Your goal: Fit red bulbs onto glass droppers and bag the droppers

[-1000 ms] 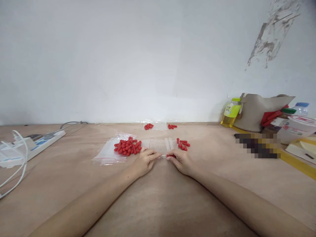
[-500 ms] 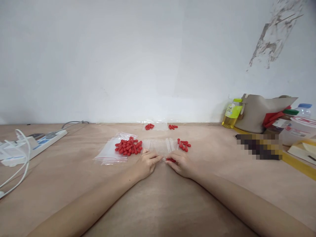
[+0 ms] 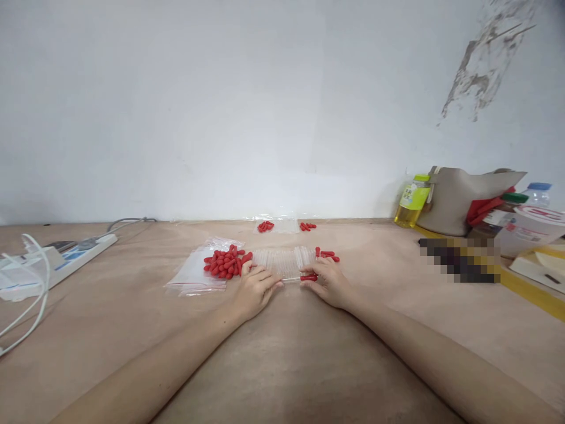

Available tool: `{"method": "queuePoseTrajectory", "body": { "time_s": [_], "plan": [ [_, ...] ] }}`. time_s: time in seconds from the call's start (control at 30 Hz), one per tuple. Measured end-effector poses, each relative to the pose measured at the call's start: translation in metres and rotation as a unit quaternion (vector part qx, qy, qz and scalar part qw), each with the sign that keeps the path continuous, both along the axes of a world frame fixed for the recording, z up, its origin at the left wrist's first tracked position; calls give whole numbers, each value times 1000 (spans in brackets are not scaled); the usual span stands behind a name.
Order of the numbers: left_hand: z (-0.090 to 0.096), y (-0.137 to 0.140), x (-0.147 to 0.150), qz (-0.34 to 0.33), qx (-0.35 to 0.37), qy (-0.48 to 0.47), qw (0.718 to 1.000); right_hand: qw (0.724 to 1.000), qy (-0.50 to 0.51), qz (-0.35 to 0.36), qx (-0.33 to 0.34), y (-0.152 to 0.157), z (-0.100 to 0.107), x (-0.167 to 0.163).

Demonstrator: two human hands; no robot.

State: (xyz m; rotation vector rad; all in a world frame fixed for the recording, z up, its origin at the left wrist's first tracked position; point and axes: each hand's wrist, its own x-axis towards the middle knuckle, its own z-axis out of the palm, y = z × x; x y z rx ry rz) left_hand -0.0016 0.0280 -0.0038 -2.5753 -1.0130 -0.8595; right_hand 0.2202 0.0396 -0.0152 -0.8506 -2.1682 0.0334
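Observation:
My left hand (image 3: pixel 259 288) pinches the left end of a thin clear dropper tube (image 3: pixel 291 280) lying level just above the table. At the tube's right end is a red rubber bulb (image 3: pixel 308 277), gripped between the thumb and fingers of my right hand (image 3: pixel 330 284). The bulb meets the tube; how far it sits on it cannot be made out. Behind both hands lies a row of clear tubes (image 3: pixel 282 259). A pile of red bulbs (image 3: pixel 224 262) rests left of the row, on clear plastic bags (image 3: pixel 189 272). A few more red bulbs (image 3: pixel 330 255) lie beyond my right hand.
By the wall lies a clear bag (image 3: pixel 286 225) with red bulbs at its sides. A white power strip (image 3: pixel 90 253) and cables are at the left. On the right stand a yellow-green bottle (image 3: pixel 412 202), a grey-beige container (image 3: pixel 450 203) and a white tub (image 3: pixel 527 232).
My hands have moved slightly apart, so the tube and the red bulb between them now show more clearly. The view has shifted a little.

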Motion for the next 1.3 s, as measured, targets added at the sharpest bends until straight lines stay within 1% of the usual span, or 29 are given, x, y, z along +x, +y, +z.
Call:
{"method": "queuePoseTrajectory", "body": {
  "time_s": [0.13,0.3,0.53,0.63,0.7,0.77,0.83,0.87,0.93,1.0,1.07,1.13,1.2,1.3],
  "plan": [
    [4,-6,1,-4,-5,10,1000,999,-29,5,15,-3,-2,0],
    [0,-4,2,-29,-5,0,1000,998,-44,22,29,-8,-3,-5],
    [-4,0,2,-46,-2,3,999,997,-60,14,54,-11,-2,-8],
    [-4,0,2,-46,-7,8,999,997,-56,17,54,-11,-2,-8],
    [-4,0,2,-45,-13,7,999,998,-43,26,42,-9,-1,-8],
    [-4,-1,4,-44,-21,0,999,999,0,43,9,-5,-1,-8],
    [-4,-1,6,-36,-26,-17,999,993,83,61,-54,-1,0,-8],
    [-4,-2,6,-33,-28,-25,999,984,130,68,-98,1,1,-9],
    [-3,-2,7,-31,-32,-34,998,955,219,74,-186,5,4,-10],
    [-1,-3,5,-24,-39,-38,998,924,291,68,-239,10,10,-8],
    [2,-2,2,5,-45,-50,998,901,346,44,-258,17,20,-1],
    [3,1,-2,48,-47,-64,996,890,371,-7,-267,26,30,13],
    [3,4,-4,81,-47,-70,993,891,356,-77,-270,40,38,27],
    [1,8,-4,89,-46,-65,993,897,292,-188,-272,61,38,40]
  ]
}}
